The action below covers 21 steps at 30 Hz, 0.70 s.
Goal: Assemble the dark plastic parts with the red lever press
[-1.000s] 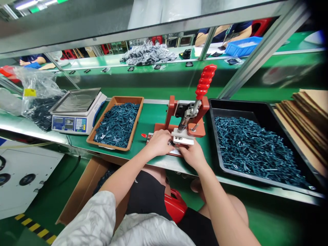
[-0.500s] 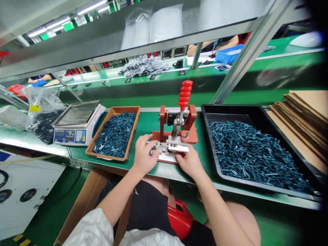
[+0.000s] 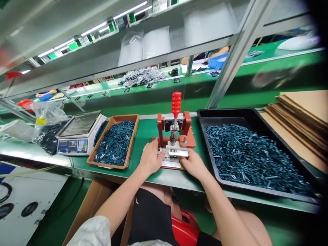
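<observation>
On the bench in front of me stands a toggle clamp press [image 3: 176, 128] with an upright red ribbed handle [image 3: 176, 104] and a red-brown frame. At its base is a metal jig [image 3: 174, 152] made of silvery blocks. My left hand [image 3: 151, 158] is closed at the left end of the jig, its thumb against the metal and the other fingertips partly hidden. My right hand [image 3: 194, 164] grips the jig's right end, its fingers partly tucked below the upper metal plate. Any small piece inside the jig is too small to make out.
To the left are a brown tray [image 3: 133, 145] of dark blue-green plastic pieces and a weighing scale [image 3: 79, 133]. A black tray [image 3: 202, 128] of similar pieces stands right, beside stacked cardboard sheets [image 3: 294, 119]. Metal shelf posts [image 3: 228, 73] rise behind; people work beyond.
My left hand has drawn its thumb and fingers closer together at the jig. My right hand stays at the right end. The camera view has shifted slightly; the red handle remains upright.
</observation>
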Tool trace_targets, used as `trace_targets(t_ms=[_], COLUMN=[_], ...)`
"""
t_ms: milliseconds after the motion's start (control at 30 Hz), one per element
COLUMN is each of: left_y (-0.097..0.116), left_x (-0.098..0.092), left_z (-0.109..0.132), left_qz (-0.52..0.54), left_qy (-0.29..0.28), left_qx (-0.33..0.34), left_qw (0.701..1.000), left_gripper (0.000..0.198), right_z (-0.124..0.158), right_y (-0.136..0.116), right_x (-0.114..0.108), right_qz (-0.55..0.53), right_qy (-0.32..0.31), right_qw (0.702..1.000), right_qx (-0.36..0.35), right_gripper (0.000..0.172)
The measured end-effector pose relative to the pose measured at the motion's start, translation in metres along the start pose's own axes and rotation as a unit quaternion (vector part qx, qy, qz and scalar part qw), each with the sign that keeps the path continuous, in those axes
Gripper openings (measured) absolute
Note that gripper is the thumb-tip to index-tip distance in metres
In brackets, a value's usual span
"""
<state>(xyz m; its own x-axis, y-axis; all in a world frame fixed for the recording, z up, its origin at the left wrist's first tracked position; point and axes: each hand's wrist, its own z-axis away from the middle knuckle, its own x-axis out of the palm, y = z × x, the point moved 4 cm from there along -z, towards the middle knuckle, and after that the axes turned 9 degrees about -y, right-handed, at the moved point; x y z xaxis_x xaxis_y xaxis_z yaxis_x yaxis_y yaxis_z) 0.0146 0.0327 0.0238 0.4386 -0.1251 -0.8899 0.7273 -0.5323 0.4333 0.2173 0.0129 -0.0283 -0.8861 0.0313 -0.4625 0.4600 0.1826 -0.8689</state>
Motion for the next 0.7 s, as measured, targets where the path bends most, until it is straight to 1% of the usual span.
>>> trace_targets(t_ms=[67,133,167,200,267,333,400,467,533,567,600,633,667,700], left_y=[-0.006,-0.012,-0.015,-0.016,-0.012,0.006,0.035,0.067,0.096,0.108,0.118,0.125,0.130,0.133], left_x=[0.002,0.003,0.002,-0.002,-0.019,-0.045,-0.078,-0.110,-0.130,-0.135,-0.136,-0.133,-0.128,-0.122], left_z=[0.001,0.000,-0.002,-0.004,-0.009,-0.020,-0.036,-0.055,-0.072,-0.076,-0.076,-0.072,-0.065,-0.054], left_qz=[0.019,0.062,0.090,0.120,0.174,0.214,0.254,0.303,0.353,0.370,0.377,0.371,0.354,0.329], left_qy=[0.012,0.031,0.052,0.085,0.171,0.243,0.274,0.269,0.228,0.204,0.184,0.177,0.186,0.205], left_qx=[0.005,0.001,-0.011,-0.026,-0.037,-0.002,0.064,0.115,0.143,0.151,0.157,0.165,0.179,0.201], left_qw=[1.000,0.998,0.995,0.989,0.969,0.946,0.925,0.907,0.896,0.894,0.894,0.896,0.899,0.900], left_gripper=[0.067,0.065,0.064,0.063,0.061,0.058,0.055,0.053,0.050,0.048,0.045,0.041,0.037,0.034], right_z=[-0.002,-0.002,-0.002,-0.002,-0.003,-0.005,-0.006,-0.006,-0.007,-0.007,-0.008,-0.008,-0.008,-0.008], right_y=[0.001,-0.001,-0.003,-0.004,-0.005,-0.005,-0.004,-0.003,-0.002,-0.002,-0.003,-0.004,-0.006,-0.007], right_x=[0.001,0.002,0.003,0.004,0.006,0.007,0.007,0.008,0.009,0.010,0.010,0.011,0.011,0.010], right_qz=[-0.008,-0.033,-0.048,-0.062,-0.088,-0.106,-0.114,-0.114,-0.115,-0.121,-0.131,-0.142,-0.151,-0.153], right_qy=[-0.030,-0.039,-0.042,-0.044,-0.055,-0.065,-0.068,-0.074,-0.077,-0.077,-0.077,-0.076,-0.074,-0.072], right_qw=[0.999,0.999,0.998,0.997,0.995,0.992,0.991,0.991,0.990,0.990,0.988,0.987,0.986,0.985], right_qx=[0.019,0.019,0.013,0.007,-0.003,-0.010,-0.013,-0.008,0.000,-0.002,-0.006,-0.011,-0.014,-0.013], right_gripper=[0.022,0.024,0.027,0.029,0.032,0.033,0.032,0.032,0.032,0.032,0.032,0.033,0.034,0.035])
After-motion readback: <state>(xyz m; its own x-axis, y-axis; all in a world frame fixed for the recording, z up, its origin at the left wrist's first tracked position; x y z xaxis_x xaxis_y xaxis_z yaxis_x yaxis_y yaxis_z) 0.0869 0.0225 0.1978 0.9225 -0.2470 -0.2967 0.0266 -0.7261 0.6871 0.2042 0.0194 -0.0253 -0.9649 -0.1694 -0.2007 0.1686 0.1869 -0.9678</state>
